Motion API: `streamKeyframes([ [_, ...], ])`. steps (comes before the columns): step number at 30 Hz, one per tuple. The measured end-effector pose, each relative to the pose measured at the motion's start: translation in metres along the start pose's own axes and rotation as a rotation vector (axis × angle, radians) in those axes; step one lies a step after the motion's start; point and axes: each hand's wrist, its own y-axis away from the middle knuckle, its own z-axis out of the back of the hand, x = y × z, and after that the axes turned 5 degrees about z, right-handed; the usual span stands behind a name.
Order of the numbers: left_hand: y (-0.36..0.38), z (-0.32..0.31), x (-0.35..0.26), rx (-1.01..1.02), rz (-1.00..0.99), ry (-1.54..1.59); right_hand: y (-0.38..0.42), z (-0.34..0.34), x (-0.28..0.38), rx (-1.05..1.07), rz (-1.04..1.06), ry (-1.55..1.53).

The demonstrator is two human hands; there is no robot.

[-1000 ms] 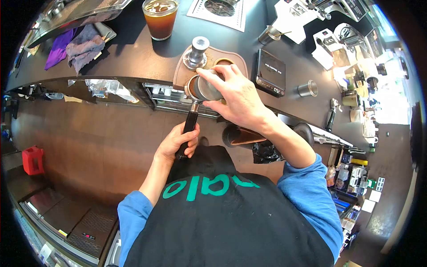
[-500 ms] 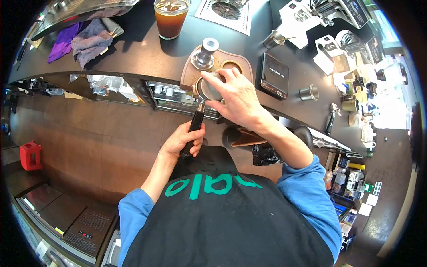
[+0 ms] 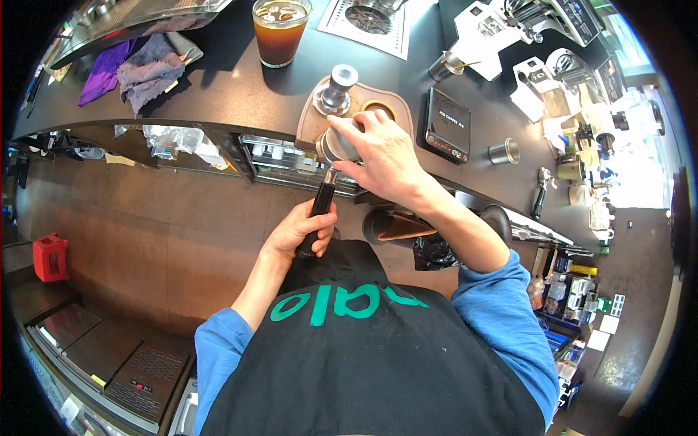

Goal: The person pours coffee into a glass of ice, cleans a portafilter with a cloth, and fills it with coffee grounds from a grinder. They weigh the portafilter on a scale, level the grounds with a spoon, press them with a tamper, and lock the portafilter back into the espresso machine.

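The black handle of a portafilter (image 3: 323, 198) is wrapped in my left hand (image 3: 299, 231), and its metal head rests at the front edge of a brown tamping mat (image 3: 308, 125). My right hand (image 3: 385, 156) grips a round metal cup (image 3: 342, 144) with thumb and fingers, holding it tilted at the portafilter head. Whether anything is inside the cup is hidden. A silver tamper (image 3: 336, 90) stands upright on the mat, just beyond my right fingertips.
A glass of iced dark drink (image 3: 280, 35) stands behind the mat. To the right are a black scale (image 3: 446, 125) and a metal cup on its side (image 3: 504, 151). Purple and grey cloths (image 3: 149, 69) lie at the left.
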Motion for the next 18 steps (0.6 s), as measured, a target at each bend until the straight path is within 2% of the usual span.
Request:
streamKeyframes([
  [9,0.001,0.000,-0.001,0.002,0.006,0.033,-0.003,0.007,-0.007,0.106,0.027,0.027],
  [11,0.001,0.000,-0.001,0.005,0.009,0.060,-0.006,0.017,-0.013,0.115,0.238,0.101],
  [12,0.001,0.000,-0.001,0.007,0.010,0.061,-0.007,0.020,-0.015,0.196,0.261,0.103],
  [16,0.001,0.001,0.000,0.018,0.014,0.072,-0.018,0.016,-0.022,0.136,0.401,0.124],
  [18,0.002,0.000,-0.001,0.011,0.011,0.044,-0.030,0.034,-0.008,0.428,-0.030,0.175],
])
